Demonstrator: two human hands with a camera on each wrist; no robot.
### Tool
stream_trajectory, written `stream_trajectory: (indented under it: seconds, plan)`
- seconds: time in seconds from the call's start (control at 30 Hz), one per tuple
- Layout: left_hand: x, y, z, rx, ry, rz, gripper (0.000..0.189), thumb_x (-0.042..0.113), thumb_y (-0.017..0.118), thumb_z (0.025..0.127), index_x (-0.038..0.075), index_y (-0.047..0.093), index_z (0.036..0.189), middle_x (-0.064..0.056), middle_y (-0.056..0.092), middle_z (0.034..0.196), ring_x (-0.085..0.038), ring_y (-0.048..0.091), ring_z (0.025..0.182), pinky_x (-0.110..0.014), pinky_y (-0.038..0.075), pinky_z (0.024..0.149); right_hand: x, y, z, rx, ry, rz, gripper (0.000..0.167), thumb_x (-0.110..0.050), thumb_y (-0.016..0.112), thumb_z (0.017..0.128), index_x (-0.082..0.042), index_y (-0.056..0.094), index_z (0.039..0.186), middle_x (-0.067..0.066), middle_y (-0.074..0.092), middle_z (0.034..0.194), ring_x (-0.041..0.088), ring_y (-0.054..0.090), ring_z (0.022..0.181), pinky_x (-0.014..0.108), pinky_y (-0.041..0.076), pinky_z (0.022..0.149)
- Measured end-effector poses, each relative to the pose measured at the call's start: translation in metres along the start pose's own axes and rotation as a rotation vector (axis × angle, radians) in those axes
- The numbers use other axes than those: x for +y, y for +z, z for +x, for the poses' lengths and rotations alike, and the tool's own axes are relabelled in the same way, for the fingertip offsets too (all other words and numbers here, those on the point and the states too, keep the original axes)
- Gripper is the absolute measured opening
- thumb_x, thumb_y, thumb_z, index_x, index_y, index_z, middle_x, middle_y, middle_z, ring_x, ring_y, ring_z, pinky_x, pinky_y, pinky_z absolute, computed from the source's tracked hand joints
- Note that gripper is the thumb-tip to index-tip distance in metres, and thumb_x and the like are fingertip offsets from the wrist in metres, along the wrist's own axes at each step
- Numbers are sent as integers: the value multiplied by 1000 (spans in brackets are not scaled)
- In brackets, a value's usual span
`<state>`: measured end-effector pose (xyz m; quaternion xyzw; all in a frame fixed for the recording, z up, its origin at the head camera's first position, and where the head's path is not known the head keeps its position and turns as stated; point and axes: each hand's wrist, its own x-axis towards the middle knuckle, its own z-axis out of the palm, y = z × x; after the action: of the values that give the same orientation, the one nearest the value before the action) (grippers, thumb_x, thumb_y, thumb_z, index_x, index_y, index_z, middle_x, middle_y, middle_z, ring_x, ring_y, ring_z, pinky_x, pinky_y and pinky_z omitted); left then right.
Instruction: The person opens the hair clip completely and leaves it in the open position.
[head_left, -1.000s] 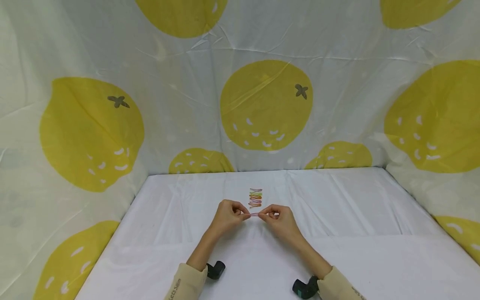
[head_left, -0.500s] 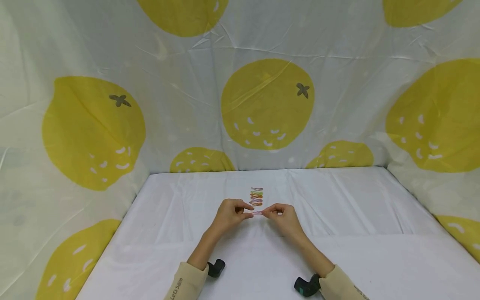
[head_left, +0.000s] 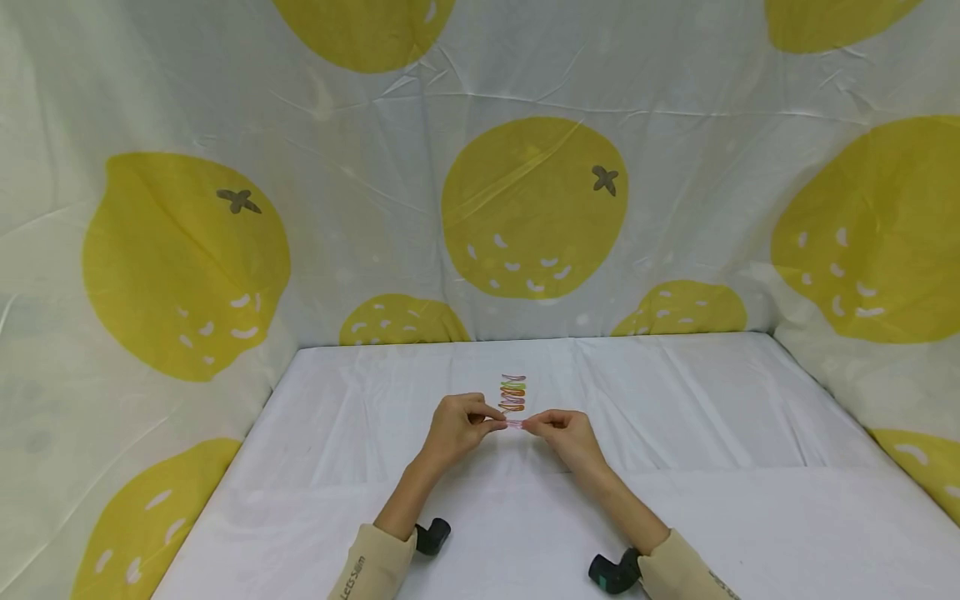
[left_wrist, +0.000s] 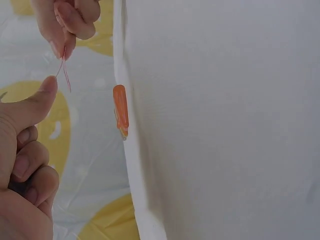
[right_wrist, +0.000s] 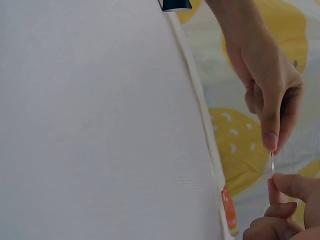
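Note:
A thin pink snap hair clip [head_left: 514, 425] is stretched between both hands above the white table. My left hand [head_left: 456, 429] holds one end at its thumb tip; its index finger is mostly hidden in the left wrist view. The right hand [head_left: 570, 439] pinches the other end between thumb and index finger. In the left wrist view, the pink clip [left_wrist: 66, 72] shows two thin strands spread apart. Just beyond the hands, several coloured hair clips [head_left: 513, 393] lie in a column, in orange, green and pinkish tones. An orange clip [left_wrist: 121, 106] is the nearest one in that view.
A white cloth covers the table [head_left: 675, 417], and a lemon-print curtain [head_left: 375, 208] surrounds its back and sides. Black wrist devices [head_left: 432, 537] sit beside both beige sleeves [head_left: 375, 562].
The left index finger and thumb parted at the clip, then came closer together again. Both hands have shifted very slightly to the right, and the clip's strands look more separated.

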<state>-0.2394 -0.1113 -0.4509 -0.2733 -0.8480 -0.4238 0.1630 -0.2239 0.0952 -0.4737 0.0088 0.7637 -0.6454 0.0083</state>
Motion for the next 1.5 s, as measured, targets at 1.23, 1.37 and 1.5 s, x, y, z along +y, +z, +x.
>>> stream_trajectory:
  seconds: [1.23, 1.37, 1.5]
  plan:
    - [0, -4, -2, -190, -361, -274, 18, 11, 87, 83, 3, 82, 98, 5, 39, 59, -6, 33, 56, -19, 28, 53, 13, -14, 6, -76, -293, -30, 13, -22, 88, 83, -12, 84, 90, 6, 79, 87, 7, 58, 74, 20, 42, 62]
    - [1, -3, 0, -178, -342, -197, 16, 11, 87, 83, 3, 82, 96, 5, 40, 58, -6, 35, 57, -19, 29, 53, 14, -14, 7, -79, -306, -55, 13, -19, 86, 85, -9, 84, 94, 11, 77, 86, 6, 58, 75, 19, 45, 65]
    - [1, -2, 3, -162, -346, -129, 14, 10, 87, 82, 2, 83, 92, 5, 41, 57, -7, 36, 56, -19, 28, 53, 14, -11, 9, -73, -300, -107, 14, -17, 81, 90, -7, 84, 98, 13, 79, 91, 4, 56, 75, 18, 46, 66]
